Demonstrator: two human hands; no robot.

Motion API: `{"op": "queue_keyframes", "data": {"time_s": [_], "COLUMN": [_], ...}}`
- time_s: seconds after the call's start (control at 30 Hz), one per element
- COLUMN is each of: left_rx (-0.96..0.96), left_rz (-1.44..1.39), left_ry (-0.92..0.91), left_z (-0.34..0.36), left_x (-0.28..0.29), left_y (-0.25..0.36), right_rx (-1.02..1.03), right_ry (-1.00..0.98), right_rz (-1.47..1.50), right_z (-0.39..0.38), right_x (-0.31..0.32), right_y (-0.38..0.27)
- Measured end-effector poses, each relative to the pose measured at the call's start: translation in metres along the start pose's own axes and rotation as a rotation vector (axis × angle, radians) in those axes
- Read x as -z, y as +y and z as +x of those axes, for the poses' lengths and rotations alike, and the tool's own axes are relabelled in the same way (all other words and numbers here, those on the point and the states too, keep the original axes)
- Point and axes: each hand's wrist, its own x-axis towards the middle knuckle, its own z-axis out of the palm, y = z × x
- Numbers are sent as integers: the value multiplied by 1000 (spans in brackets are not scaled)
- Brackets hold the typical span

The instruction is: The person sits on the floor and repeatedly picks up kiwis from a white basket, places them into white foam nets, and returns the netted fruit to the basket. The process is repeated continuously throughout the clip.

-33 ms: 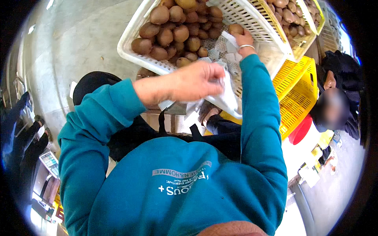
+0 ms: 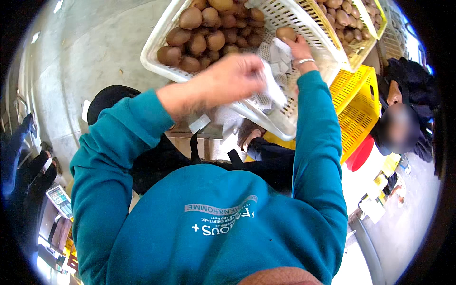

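Observation:
My right hand (image 2: pixel 300 49), a white band at its wrist, reaches into a white plastic crate (image 2: pixel 164 71) with its fingers closed on a brown kiwi fruit (image 2: pixel 286 33). Beside that hand lie white foam-net sleeves (image 2: pixel 279 58), bunched together in the crate. My left hand (image 2: pixel 232 80) is over the crate's near edge and smeared by motion. Its fingers are pinched on a thin white piece (image 2: pixel 274 88) that hangs toward the right; blur hides its exact kind. Many loose kiwi fruits (image 2: pixel 197 42) fill the crate's left part.
Yellow crates (image 2: pixel 358 111) stand to the right, and another crate of kiwi fruits (image 2: pixel 349 19) is at the far right. A red round object (image 2: pixel 361 153) lies below the yellow crate. A person in dark clothes (image 2: pixel 413 85) is at the right edge. A scale-like device (image 2: pixel 60 200) is at the left.
My left hand has moved slightly left and up with the white piece. My right hand and the kiwi fruit sit a little further right in the view.

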Motion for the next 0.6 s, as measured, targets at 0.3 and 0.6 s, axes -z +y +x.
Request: {"op": "queue_keyframes", "data": {"time_s": [0.3, 0.6], "left_rx": [-105, -215], "left_rz": [-434, -514], "left_ry": [624, 304], "left_z": [22, -7], "left_x": [25, -22], "left_y": [6, 17], "right_rx": [233, 377], "right_ry": [-289, -240], "right_rz": [493, 298], "right_z": [-156, -247], "right_x": [31, -24], "right_y": [-114, -129]}}
